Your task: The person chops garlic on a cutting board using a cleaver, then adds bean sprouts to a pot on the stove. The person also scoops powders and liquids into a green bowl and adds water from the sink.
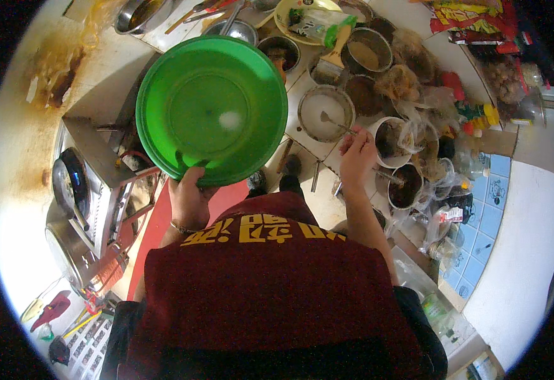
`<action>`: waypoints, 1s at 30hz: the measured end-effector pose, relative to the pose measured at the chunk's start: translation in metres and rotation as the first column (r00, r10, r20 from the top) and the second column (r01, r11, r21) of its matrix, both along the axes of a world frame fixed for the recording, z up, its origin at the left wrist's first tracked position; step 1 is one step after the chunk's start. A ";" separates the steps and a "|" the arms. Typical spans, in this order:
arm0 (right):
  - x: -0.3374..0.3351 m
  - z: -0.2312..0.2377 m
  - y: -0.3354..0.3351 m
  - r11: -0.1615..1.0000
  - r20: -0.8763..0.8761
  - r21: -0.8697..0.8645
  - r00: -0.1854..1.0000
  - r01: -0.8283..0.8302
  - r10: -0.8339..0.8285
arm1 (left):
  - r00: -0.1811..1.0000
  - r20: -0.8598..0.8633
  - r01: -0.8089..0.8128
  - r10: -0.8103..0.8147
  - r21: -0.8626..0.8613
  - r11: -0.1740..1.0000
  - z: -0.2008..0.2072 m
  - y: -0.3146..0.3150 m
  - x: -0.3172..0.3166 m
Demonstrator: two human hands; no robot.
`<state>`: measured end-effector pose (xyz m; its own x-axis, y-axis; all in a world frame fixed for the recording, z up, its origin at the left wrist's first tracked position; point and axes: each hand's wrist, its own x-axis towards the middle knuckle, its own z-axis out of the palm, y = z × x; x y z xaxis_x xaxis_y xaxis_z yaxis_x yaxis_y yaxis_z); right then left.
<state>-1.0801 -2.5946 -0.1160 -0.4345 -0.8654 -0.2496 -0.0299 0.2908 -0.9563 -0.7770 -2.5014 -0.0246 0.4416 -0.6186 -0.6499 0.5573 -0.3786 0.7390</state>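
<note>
My left hand (190,197) grips the near rim of a large round green plastic basin (182,82), the thumb lying over the edge. Inside the basin is one small white patch; whether it is powder or glare I cannot tell. On the right, my right hand (358,157) is closed round the handle of a small metal spoon (333,120). The spoon's head is over a round container (302,109) of white powder. Close beside that hand stands a white tub (380,130) with brownish contents, and below it a dark pot (393,201).
Bowls and bags crowd the counter at right. A wooden-handled brush (337,54) lies by a brown-filled bowl (369,49). Beyond is a yellow plate (281,19) holding a green-and-clear package. At left are a metal stove stand (100,158) and a pan (68,183).
</note>
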 end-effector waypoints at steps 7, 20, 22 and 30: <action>-0.006 0.006 0.000 0.994 0.249 0.012 0.963 0.107 -0.107 | 1.000 -0.022 -0.010 0.010 -0.005 1.000 -0.001 -0.006 -0.011; -0.015 -0.006 0.002 1.000 0.089 0.029 0.996 -0.011 0.008 | 0.998 0.057 0.003 -0.005 0.027 1.000 0.012 -0.018 -0.025; -0.013 -0.015 0.001 1.000 0.186 -0.013 0.983 0.003 0.000 | 0.993 0.111 0.039 -0.041 0.020 0.999 0.020 -0.020 -0.030; -0.019 -0.004 0.008 0.991 0.301 -0.029 0.946 0.134 -0.119 | 0.996 0.080 0.048 -0.048 0.010 0.999 0.022 -0.015 -0.030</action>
<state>-1.0987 -2.5863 -0.1203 -0.4535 -0.8224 -0.3435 0.2921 0.2270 -0.9291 -0.8072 -2.5161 -0.0024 0.4627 -0.6353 -0.6183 0.4771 -0.4094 0.7777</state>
